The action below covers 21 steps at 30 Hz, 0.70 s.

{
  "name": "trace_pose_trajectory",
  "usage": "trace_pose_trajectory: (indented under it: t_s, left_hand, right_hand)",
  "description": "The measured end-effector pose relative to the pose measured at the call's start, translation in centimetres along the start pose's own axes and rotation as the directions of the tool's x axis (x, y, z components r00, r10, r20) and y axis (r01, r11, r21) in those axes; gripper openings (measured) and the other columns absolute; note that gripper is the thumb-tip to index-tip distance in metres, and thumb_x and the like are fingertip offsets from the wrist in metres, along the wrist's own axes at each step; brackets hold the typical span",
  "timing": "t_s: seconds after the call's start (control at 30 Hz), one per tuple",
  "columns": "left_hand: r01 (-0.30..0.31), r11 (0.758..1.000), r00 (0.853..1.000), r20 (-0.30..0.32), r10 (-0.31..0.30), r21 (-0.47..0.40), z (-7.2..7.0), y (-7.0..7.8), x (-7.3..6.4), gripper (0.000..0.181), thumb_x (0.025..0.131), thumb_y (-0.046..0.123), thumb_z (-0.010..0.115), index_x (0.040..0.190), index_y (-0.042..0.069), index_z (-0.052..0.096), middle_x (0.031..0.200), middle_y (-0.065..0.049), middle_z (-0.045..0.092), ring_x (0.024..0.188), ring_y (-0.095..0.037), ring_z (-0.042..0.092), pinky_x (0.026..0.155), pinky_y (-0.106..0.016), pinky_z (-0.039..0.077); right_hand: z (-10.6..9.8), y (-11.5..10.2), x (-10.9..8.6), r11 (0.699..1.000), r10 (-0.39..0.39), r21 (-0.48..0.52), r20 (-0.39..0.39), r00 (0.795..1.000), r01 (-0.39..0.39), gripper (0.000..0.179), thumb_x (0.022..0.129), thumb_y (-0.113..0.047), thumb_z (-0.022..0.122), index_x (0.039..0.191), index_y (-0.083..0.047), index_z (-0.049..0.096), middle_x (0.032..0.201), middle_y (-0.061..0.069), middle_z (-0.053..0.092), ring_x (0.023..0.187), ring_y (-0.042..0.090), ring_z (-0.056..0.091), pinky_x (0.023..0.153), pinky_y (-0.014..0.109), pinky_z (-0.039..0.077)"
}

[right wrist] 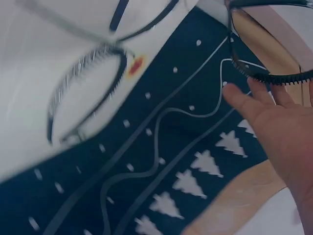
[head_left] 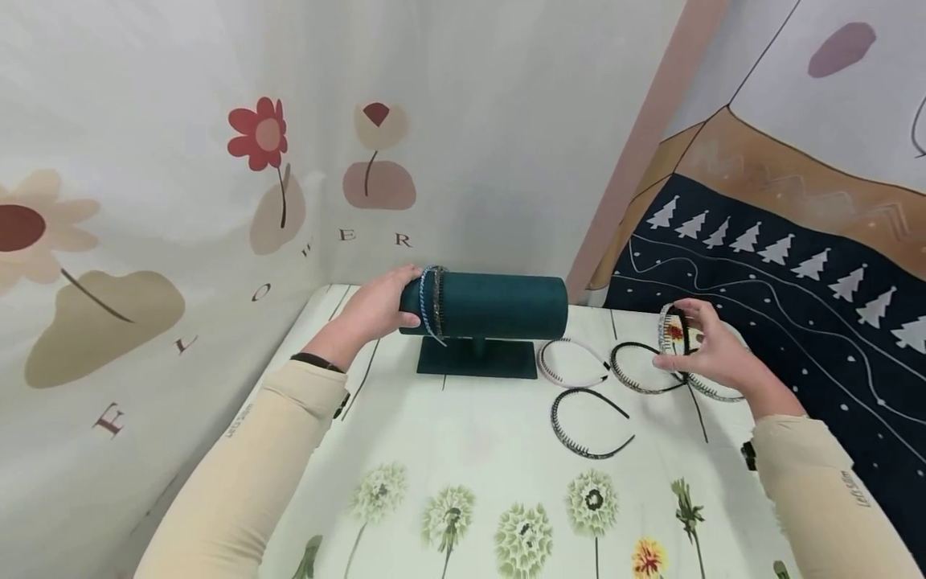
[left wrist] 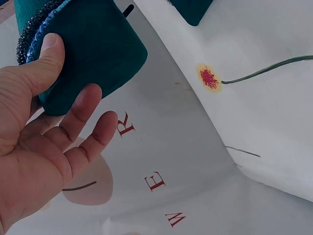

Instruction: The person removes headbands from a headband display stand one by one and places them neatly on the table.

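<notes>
My left hand grips the left end of a dark green padded roll stand. In the left wrist view its thumb lies on the cloth beside a blue braided headband, and the other fingers reach round the roll's end. Next to the blue one, a dark beaded headband also circles the roll. Above the table's right side, my right hand holds a toothed headband upright by its band. In the head view this headband shows a glittery silver outer face.
Several headbands lie on the white flowered cloth right of the stand: a pale one, a black toothed one, another dark one, and one partly under my right hand. Patterned hanging cloth closes off the back.
</notes>
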<state>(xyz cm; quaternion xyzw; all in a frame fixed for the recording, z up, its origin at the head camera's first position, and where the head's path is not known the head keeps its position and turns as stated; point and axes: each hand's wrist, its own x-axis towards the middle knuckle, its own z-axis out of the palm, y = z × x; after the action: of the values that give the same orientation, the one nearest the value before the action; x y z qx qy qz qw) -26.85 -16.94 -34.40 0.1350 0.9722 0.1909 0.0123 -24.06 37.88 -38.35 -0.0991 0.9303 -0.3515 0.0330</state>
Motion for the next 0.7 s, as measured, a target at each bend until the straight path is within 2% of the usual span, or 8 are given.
trace_pose_trajectory:
  t_s: [0.1, 0.27, 0.37, 0.5, 0.7]
  left_hand:
    - [-0.006, 1.000, 1.000, -0.005, 0.006, 0.000, 0.0, 0.0, 0.1, 0.090, 0.096, 0.022, 0.083, 0.168, 0.010, 0.032, 0.176, -0.018, 0.030, 0.158, -0.043, 0.038, 0.128, -0.061, 0.036]
    - [-0.004, 1.000, 1.000, -0.004, 0.004, -0.009, -0.1, 0.1, 0.1, 0.089, 0.096, 0.021, 0.083, 0.168, 0.010, 0.032, 0.176, -0.018, 0.031, 0.157, -0.043, 0.038, 0.128, -0.061, 0.036]
    - [-0.003, 1.000, 1.000, -0.004, 0.003, -0.012, -0.1, 0.1, 0.0, 0.089, 0.096, 0.021, 0.083, 0.168, 0.010, 0.032, 0.176, -0.018, 0.030, 0.158, -0.043, 0.037, 0.128, -0.061, 0.036]
    - [-0.001, 1.000, 1.000, 0.000, 0.001, -0.011, -0.1, 0.1, 0.0, 0.089, 0.096, 0.021, 0.083, 0.168, 0.010, 0.032, 0.176, -0.018, 0.029, 0.159, -0.042, 0.035, 0.129, -0.061, 0.035]
    - [0.000, 1.000, 1.000, 0.004, 0.000, -0.010, -0.1, 0.1, 0.0, 0.090, 0.096, 0.022, 0.083, 0.168, 0.010, 0.032, 0.177, -0.018, 0.028, 0.159, -0.043, 0.035, 0.129, -0.062, 0.035]
  right_hand:
    - [-0.5, -0.6, -0.7, 0.982, -0.035, -0.186, 0.030, 0.999, 0.040, 0.117, 0.080, -0.041, 0.096, 0.163, -0.002, 0.024, 0.166, 0.033, 0.030, 0.150, 0.057, 0.033, 0.112, 0.080, 0.037]
    - [-0.8, -1.3, -1.8, 0.919, -0.141, -0.356, 0.099, 0.985, 0.167, 0.109, 0.075, -0.042, 0.099, 0.155, 0.003, 0.040, 0.154, 0.028, 0.048, 0.144, 0.051, 0.043, 0.112, 0.072, 0.042]
    - [-0.4, -1.4, -2.5, 0.884, -0.172, -0.413, 0.147, 0.974, 0.219, 0.102, 0.073, -0.038, 0.100, 0.151, 0.000, 0.045, 0.151, 0.027, 0.052, 0.141, 0.051, 0.047, 0.111, 0.069, 0.044]
    - [0.8, -1.2, -3.5, 0.852, -0.173, -0.458, 0.211, 0.962, 0.254, 0.097, 0.071, -0.033, 0.101, 0.147, -0.005, 0.048, 0.151, 0.028, 0.055, 0.139, 0.053, 0.051, 0.110, 0.068, 0.048]
    - [2.7, 0.0, -4.6, 0.833, -0.155, -0.489, 0.247, 0.957, 0.261, 0.100, 0.065, -0.030, 0.102, 0.146, -0.008, 0.049, 0.147, 0.025, 0.059, 0.133, 0.049, 0.058, 0.104, 0.063, 0.054]
